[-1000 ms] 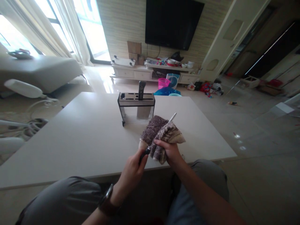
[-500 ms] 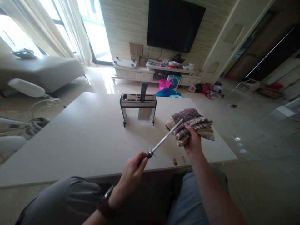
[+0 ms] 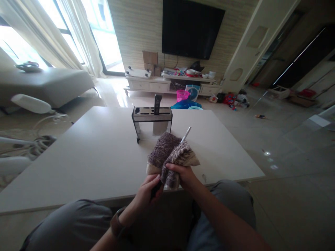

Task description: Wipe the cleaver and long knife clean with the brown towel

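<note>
My left hand (image 3: 149,190) is closed around the black handle of a honing steel (image 3: 186,134). Only the tip of its metal rod shows, poking out beyond a brown and cream cloth (image 3: 167,148). With my right hand (image 3: 183,176) I grip that cloth, which is folded about the rod and hides its middle. Both hands are close together over the table's near edge. Beyond them stands a knife block (image 3: 152,113) with clear sides, and one black-handled knife (image 3: 157,104) sits upright in it, its broad blade visible below the slotted top.
The white table (image 3: 104,157) spreads out in front of my knees. A small key-like item (image 3: 204,177) lies near its front edge. Past the far edge are a pink basket (image 3: 182,95) and a blue bag (image 3: 185,104). A white chair (image 3: 31,104) stands at the left.
My right hand has brought the cloth left and down onto the steel, wrapping it. The steel's rod, bare before, is now mostly covered. My left hand has shifted slightly lower.
</note>
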`<action>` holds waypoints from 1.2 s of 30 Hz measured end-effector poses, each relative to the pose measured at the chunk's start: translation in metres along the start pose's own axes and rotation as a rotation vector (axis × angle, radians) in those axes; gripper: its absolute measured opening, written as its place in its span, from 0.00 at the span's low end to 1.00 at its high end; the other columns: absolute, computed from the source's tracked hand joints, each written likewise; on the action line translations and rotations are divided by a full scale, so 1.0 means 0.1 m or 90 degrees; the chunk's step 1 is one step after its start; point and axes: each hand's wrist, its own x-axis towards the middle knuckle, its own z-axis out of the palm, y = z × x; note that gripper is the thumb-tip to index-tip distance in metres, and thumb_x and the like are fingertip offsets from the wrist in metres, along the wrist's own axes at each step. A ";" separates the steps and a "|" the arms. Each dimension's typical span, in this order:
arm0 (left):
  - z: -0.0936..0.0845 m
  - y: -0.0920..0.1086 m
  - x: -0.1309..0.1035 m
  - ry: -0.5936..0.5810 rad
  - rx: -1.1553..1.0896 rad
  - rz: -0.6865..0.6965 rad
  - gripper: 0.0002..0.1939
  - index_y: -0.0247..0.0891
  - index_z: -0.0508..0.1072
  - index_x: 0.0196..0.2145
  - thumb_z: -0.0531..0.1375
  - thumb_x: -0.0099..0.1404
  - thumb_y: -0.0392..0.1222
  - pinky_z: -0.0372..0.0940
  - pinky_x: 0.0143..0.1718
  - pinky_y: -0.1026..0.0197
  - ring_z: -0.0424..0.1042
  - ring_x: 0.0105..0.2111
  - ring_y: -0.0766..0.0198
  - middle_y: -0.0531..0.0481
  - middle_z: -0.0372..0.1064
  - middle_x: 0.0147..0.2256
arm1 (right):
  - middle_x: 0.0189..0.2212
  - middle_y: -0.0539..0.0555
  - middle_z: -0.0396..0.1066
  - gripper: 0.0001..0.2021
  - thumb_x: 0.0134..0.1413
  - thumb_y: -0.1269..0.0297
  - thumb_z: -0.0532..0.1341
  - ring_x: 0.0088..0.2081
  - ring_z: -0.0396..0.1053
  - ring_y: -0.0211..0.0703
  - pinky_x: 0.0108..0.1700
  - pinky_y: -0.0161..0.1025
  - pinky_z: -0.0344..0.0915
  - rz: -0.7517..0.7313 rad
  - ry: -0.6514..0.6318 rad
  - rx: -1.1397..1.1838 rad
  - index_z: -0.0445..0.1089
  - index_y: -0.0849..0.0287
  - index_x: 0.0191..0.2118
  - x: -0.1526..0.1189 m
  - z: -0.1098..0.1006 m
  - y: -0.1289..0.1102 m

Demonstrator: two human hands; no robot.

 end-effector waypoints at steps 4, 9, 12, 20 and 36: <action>0.05 -0.02 0.02 0.003 -0.027 0.005 0.25 0.39 0.65 0.31 0.63 0.61 0.65 0.44 0.13 0.69 0.49 0.13 0.73 0.62 0.54 0.16 | 0.35 0.54 0.83 0.19 0.28 0.66 0.80 0.36 0.80 0.48 0.40 0.41 0.77 -0.060 0.053 -0.031 0.79 0.59 0.33 0.06 -0.02 -0.04; 0.09 0.04 0.01 -0.038 0.058 -0.002 0.24 0.37 0.68 0.32 0.65 0.61 0.63 0.44 0.15 0.68 0.48 0.16 0.74 0.62 0.53 0.17 | 0.32 0.53 0.82 0.17 0.28 0.68 0.79 0.32 0.79 0.45 0.36 0.38 0.77 -0.078 0.094 0.028 0.78 0.59 0.29 0.12 -0.04 -0.29; 0.08 0.08 -0.02 -0.044 0.119 0.013 0.25 0.35 0.70 0.33 0.65 0.61 0.63 0.45 0.17 0.67 0.50 0.17 0.73 0.62 0.52 0.18 | 0.30 0.49 0.81 0.17 0.27 0.71 0.78 0.31 0.78 0.41 0.35 0.35 0.77 -0.157 0.145 0.098 0.76 0.57 0.29 0.18 -0.15 -0.58; 0.01 0.05 -0.05 -0.021 0.198 -0.002 0.29 0.32 0.75 0.43 0.68 0.59 0.63 0.52 0.22 0.65 0.57 0.22 0.70 0.58 0.60 0.25 | 0.28 0.45 0.80 0.14 0.38 0.67 0.75 0.30 0.78 0.42 0.28 0.35 0.76 -0.324 0.191 0.112 0.73 0.55 0.33 0.36 -0.53 -0.93; -0.01 0.02 -0.03 -0.117 -0.007 0.011 0.27 0.35 0.71 0.30 0.57 0.70 0.65 0.46 0.17 0.65 0.53 0.14 0.71 0.57 0.58 0.15 | 0.34 0.53 0.82 0.19 0.29 0.63 0.79 0.39 0.81 0.50 0.42 0.40 0.78 -0.066 0.022 -0.016 0.78 0.59 0.33 0.02 -0.08 -0.25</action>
